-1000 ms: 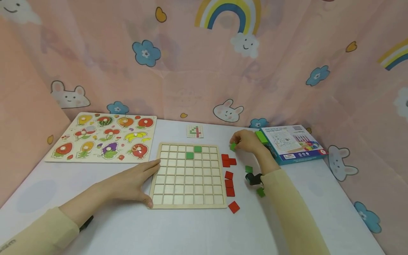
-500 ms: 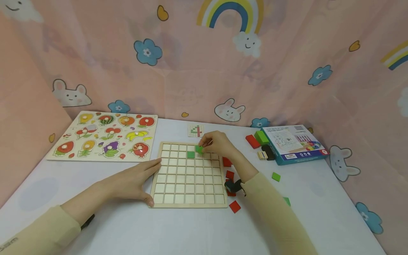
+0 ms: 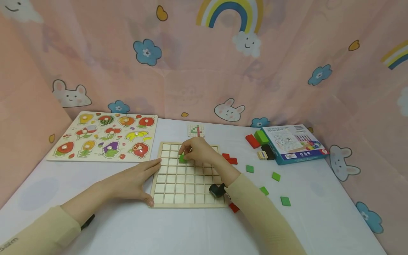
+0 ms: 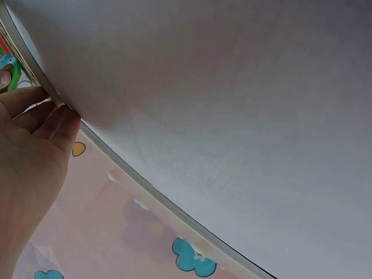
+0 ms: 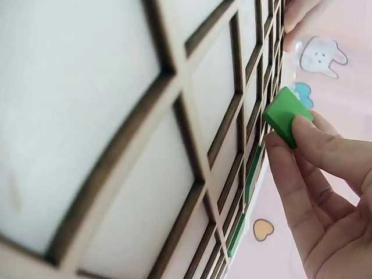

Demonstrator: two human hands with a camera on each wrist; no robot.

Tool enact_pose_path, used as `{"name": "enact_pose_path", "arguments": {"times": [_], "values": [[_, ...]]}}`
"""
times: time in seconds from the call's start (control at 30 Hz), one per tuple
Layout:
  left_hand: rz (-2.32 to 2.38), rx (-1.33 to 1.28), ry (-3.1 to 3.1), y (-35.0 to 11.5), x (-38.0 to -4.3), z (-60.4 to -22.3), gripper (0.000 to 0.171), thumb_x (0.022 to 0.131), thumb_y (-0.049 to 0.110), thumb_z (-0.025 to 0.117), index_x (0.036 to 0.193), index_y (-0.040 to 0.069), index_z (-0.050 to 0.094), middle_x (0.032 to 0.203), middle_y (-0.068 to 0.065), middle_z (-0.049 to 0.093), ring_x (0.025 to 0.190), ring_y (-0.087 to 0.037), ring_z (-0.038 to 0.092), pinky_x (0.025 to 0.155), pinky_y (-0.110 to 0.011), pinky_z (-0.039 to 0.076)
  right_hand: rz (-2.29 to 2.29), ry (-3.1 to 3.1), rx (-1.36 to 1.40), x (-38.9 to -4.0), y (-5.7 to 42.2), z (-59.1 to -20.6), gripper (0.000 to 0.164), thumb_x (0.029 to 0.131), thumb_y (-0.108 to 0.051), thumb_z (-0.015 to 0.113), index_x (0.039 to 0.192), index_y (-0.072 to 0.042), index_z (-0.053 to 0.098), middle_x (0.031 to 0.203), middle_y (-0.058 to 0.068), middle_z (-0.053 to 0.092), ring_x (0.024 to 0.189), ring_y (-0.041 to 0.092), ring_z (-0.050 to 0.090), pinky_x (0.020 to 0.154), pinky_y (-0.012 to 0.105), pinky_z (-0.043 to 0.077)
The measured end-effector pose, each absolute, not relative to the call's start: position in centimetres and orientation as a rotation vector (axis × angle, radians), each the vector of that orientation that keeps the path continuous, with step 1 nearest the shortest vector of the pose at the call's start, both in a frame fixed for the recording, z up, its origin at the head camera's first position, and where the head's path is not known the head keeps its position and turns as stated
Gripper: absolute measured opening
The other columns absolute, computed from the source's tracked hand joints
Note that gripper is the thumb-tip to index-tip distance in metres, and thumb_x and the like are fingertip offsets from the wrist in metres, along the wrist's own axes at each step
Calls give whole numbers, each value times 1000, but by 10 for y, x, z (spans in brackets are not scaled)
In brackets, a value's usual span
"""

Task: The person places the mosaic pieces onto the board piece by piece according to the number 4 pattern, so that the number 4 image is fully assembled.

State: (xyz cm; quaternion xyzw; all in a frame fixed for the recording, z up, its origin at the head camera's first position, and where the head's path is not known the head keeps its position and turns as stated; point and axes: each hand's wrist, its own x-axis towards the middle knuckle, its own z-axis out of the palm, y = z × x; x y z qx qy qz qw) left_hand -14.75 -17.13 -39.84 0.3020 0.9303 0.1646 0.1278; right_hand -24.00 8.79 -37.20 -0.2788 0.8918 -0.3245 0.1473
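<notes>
My right hand (image 3: 200, 150) pinches a green square tile (image 5: 289, 115) between thumb and fingers, over the upper-left part of the wooden grid board (image 3: 156, 180). In the right wrist view the tile is tilted and close to the grid. Two green tiles lie in cells of the board there, an upper one (image 5: 253, 173) and a lower one (image 5: 236, 235); the right hand hides them in the head view. My left hand (image 3: 132, 182) rests along the board's left edge, its fingers extended and thumb near the lower corner.
Red tiles (image 3: 230, 159) and several loose green tiles (image 3: 276, 176) lie right of the board. A small pattern card (image 3: 195, 130) is behind it. A fruit puzzle board (image 3: 105, 136) stands left. At right are a box (image 3: 294, 143), red block (image 3: 252, 141) and green block (image 3: 261, 137).
My right hand has carried the green tile from the table right of the board leftward over its upper rows. The left hand stays at the board's left edge.
</notes>
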Motion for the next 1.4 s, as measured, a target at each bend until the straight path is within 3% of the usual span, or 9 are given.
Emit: {"name": "enact_pose_path", "arguments": {"times": [0.33,0.7,1.07,1.4], "values": [[490,876,2706,-172,-147,-397,126,60,78,72,153,2,33,165,-13,23,149,-38,31,118,-54,35,-775,2627,-802,-238,79,-375,9,84,-4,76,88,-12,75,80,0,68,75,10,58,66,18,48],[498,859,2701,-172,-145,-397,127,60,79,72,153,3,33,166,-13,23,149,-38,31,118,-55,35,-680,2663,-824,-237,87,-373,13,87,-7,73,99,-12,75,86,0,69,82,12,60,74,24,51],[481,845,2698,-171,-146,-393,126,60,78,72,154,3,31,166,-12,21,150,-38,29,118,-55,35,-639,2751,-628,-243,180,-355,20,89,-14,71,109,-12,73,97,5,69,88,20,60,79,30,54],[479,845,2696,-170,-147,-395,127,60,80,70,154,4,31,166,-12,21,150,-38,28,118,-56,35,-582,2677,-551,-210,294,-337,19,91,-12,68,109,-12,72,97,5,69,90,18,59,75,25,52]]}}
